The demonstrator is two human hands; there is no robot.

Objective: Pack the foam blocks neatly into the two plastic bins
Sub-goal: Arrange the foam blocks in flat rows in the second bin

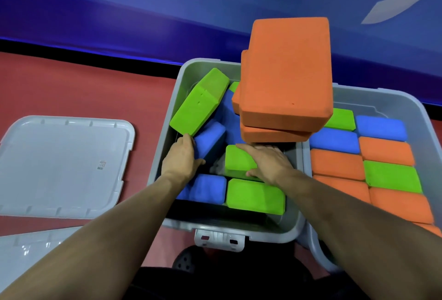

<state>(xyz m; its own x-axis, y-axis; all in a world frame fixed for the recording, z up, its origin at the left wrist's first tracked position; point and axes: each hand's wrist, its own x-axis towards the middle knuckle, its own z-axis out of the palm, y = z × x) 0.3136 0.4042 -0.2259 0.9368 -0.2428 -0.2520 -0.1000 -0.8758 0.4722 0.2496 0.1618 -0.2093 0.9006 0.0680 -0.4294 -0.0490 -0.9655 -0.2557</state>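
Note:
Two grey plastic bins stand side by side. In the left bin (165,113) foam blocks lie in a jumble. My left hand (180,158) grips a tilted blue block (209,141), with a slanted green block (199,102) leaning above it. My right hand (269,164) holds a green block (238,160) from above, thumb at its near edge. A blue block (208,188) and a green block (256,196) lie flat at the bin's front. Two big orange blocks (287,72) are stacked across the divide between the bins. The right bin (406,101) holds neat rows of orange, blue and green blocks.
A grey lid (62,165) lies on the red floor (83,89) left of the bins, and a second lid (28,251) shows at the lower left. A blue wall (119,12) runs behind. A dark shoe (186,261) sits below the left bin's latch.

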